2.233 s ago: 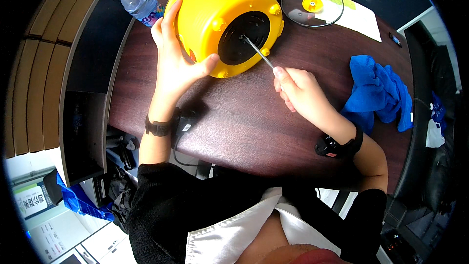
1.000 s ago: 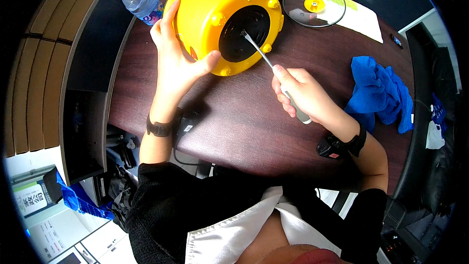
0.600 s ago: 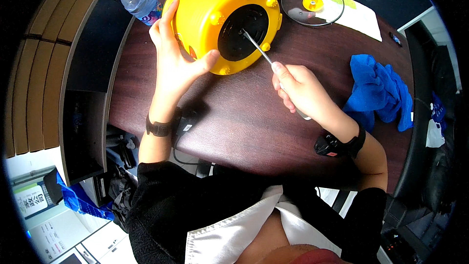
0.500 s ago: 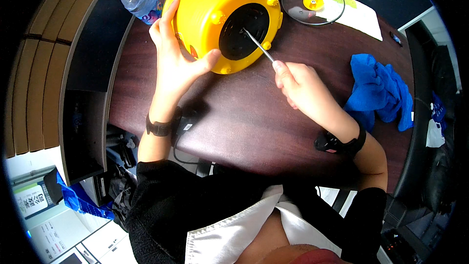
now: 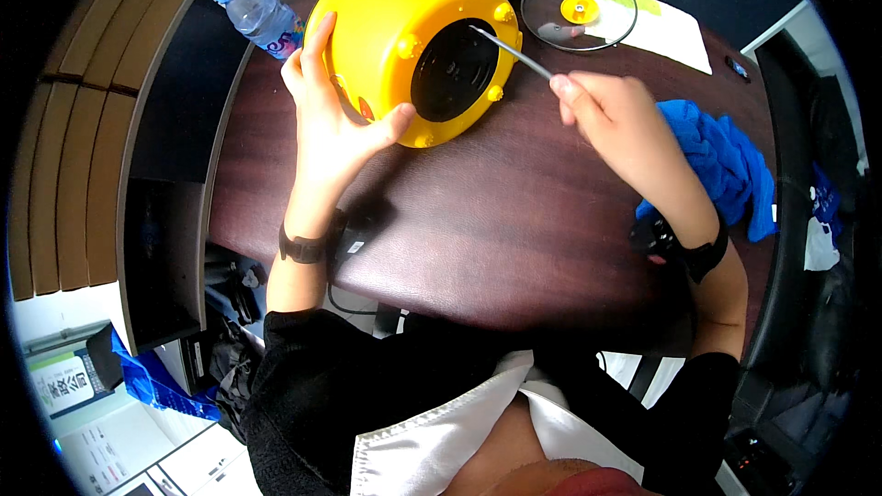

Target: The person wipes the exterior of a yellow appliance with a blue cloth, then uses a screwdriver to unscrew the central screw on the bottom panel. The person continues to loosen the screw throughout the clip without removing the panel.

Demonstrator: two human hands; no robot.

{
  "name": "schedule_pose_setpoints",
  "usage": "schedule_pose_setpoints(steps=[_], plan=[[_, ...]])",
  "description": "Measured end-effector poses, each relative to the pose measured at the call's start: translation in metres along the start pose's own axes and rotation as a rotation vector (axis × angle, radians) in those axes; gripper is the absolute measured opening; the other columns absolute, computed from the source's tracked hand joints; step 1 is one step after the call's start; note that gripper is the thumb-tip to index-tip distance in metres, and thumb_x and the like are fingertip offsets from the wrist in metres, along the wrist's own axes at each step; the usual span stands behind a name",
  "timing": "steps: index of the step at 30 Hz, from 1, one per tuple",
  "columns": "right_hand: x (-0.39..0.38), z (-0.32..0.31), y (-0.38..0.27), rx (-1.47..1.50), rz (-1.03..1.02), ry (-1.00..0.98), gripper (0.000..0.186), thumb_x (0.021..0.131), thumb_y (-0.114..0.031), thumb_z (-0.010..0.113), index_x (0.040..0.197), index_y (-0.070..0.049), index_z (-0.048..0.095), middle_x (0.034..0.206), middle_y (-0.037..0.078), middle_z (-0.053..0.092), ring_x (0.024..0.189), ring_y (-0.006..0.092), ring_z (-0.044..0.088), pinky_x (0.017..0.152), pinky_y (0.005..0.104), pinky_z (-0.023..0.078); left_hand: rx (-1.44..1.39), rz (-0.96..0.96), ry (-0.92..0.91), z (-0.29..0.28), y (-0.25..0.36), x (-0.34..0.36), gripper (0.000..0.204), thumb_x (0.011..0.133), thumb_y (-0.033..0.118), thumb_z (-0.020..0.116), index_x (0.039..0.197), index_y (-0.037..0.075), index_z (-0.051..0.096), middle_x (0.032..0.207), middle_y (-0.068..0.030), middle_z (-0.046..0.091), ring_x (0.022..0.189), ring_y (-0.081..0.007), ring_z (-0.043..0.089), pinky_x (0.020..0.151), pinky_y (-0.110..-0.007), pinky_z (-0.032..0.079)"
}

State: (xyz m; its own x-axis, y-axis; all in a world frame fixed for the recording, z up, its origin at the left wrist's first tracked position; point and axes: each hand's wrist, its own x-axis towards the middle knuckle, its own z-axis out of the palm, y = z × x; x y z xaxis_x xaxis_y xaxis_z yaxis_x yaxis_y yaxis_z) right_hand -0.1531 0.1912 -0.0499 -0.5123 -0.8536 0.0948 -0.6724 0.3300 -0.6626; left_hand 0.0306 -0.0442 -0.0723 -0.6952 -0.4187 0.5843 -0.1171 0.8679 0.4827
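Note:
A yellow electric pot (image 5: 367, 37) lies tipped on the table, its round black base plate (image 5: 441, 83) and yellow feet facing me. My left hand (image 5: 322, 119) grips its left side, fingers along the wall and thumb at the rim of the underside. In my right hand (image 5: 611, 115) is a screwdriver (image 5: 519, 57) with a thin metal shaft; its handle is hidden in my closed fingers. The tip is at the upper right part of the base plate; whether it touches, I cannot tell.
A glass lid (image 5: 542, 2) with a yellow knob rests partly on a white and green sheet (image 5: 675, 37) at the back right. Near my right forearm lies a blue cloth (image 5: 735, 161). A water bottle (image 5: 262, 16) stands left of the pot, beside shelving (image 5: 165, 257).
My right hand has moved right and slightly up, drawing the screwdriver tip from the middle of the base plate toward its upper right edge. My left hand stays on the pot.

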Motion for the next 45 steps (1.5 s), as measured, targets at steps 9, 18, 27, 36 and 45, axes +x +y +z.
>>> schedule_pose_setpoints(steps=[9,18,27,36,45], plan=[[-0.015,0.047,0.004,0.982,0.433,-0.520,0.047,0.104,-0.040,0.031,0.074,-0.009,0.050,0.054,-0.003,0.046,0.039,0.0045,0.047,0.038,0.0186,0.042,0.008,-0.013,-0.005,0.001,-0.004,-0.001,0.108,0.054,0.049,0.078,0.144,0.016,0.028,0.128,-0.0226,0.031,0.121,-0.0402,0.044,0.100,-0.048,0.044],[-0.016,0.052,-0.001,1.116,0.455,-0.542,0.046,0.103,-0.041,0.031,0.075,-0.010,0.049,0.055,-0.003,0.046,0.039,0.0048,0.047,0.038,0.0191,0.043,0.018,-0.030,-0.008,0.001,-0.004,-0.002,0.110,0.054,0.050,0.078,0.145,0.014,0.027,0.128,-0.0232,0.031,0.120,-0.0408,0.045,0.099,-0.049,0.045],[-0.016,0.053,-0.004,1.079,0.444,-0.547,0.046,0.104,-0.041,0.030,0.076,-0.010,0.049,0.055,-0.003,0.046,0.040,0.0050,0.047,0.040,0.0192,0.044,0.012,-0.027,-0.005,0.000,-0.004,-0.002,0.110,0.054,0.048,0.078,0.145,0.015,0.027,0.128,-0.0232,0.031,0.119,-0.0405,0.046,0.099,-0.048,0.045],[-0.017,0.056,-0.006,1.007,0.453,-0.505,0.046,0.103,-0.042,0.031,0.075,-0.010,0.048,0.056,-0.003,0.044,0.040,0.0053,0.045,0.039,0.0202,0.042,0.018,0.002,-0.004,0.001,-0.002,-0.001,0.108,0.055,0.043,0.080,0.144,0.016,0.026,0.126,-0.0237,0.032,0.119,-0.0402,0.045,0.099,-0.048,0.045],[-0.017,0.055,-0.007,0.987,0.448,-0.503,0.046,0.104,-0.041,0.030,0.075,-0.010,0.048,0.056,-0.003,0.044,0.040,0.0049,0.045,0.040,0.0195,0.042,0.025,-0.015,-0.007,0.000,-0.002,-0.002,0.108,0.054,0.044,0.080,0.144,0.016,0.025,0.127,-0.0244,0.032,0.119,-0.0407,0.045,0.098,-0.048,0.045]])
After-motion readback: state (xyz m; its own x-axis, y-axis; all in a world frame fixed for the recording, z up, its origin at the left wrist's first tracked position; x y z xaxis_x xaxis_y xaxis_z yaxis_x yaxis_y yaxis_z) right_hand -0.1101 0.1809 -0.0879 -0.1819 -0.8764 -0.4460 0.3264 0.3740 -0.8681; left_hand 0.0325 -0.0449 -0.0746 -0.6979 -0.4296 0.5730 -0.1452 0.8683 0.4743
